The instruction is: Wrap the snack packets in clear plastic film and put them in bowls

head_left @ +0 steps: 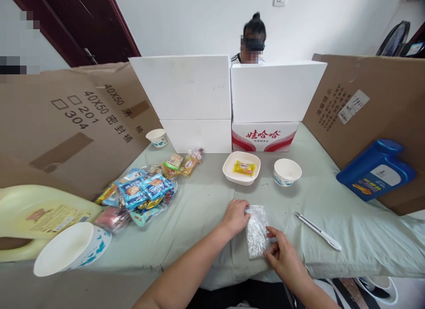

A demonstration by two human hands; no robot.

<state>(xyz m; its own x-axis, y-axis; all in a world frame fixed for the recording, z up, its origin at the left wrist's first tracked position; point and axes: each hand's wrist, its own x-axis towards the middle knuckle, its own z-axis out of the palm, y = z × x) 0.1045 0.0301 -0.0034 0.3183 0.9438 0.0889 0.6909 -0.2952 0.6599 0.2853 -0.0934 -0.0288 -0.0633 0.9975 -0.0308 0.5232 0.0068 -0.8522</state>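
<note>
Right hand (282, 251) nearest the camera, fingertips pinching the lower right edge of a crinkled silver packet (256, 229). Left hand (235, 217) grips the packet's upper left corner. Packet lies flat on the pale green table cloth (348, 229), near the front edge. Just right of it, apart: a white utility knife (318, 230). Beyond: shallow white dish (232, 171) holding a yellow wrapped snack (244, 168), white paper cup (287, 171) beside it. Left: heap of snack packets (142, 191). Another person (254, 39) sits behind white boxes (229, 87).
</note>
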